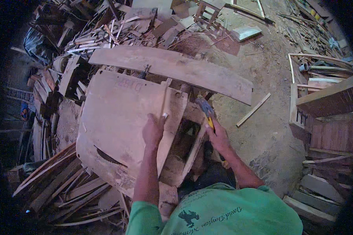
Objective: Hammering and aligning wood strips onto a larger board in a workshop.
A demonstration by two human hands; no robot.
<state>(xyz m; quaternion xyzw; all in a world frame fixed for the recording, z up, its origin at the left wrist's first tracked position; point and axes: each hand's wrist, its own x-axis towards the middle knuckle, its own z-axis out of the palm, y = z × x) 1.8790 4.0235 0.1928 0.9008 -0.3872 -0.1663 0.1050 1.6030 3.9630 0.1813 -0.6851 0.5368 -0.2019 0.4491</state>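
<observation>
At four o'clock, the right hand (pixel 219 139) is wrapped around a hammer (pixel 207 112), head toward eleven; at eight o'clock, the left hand (pixel 153 131) touches a wooden strip (pixel 166 96) running toward one, finger spread indeterminable.

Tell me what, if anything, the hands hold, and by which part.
The right hand holds a hammer-like tool by its handle, below the head. The left hand is against a thin wooden strip; its grip there cannot be told.

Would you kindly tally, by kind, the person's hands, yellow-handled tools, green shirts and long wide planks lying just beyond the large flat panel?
Left hand and right hand: 2
Yellow-handled tool: 1
Green shirt: 1
Long wide plank: 1
Total: 5
</observation>
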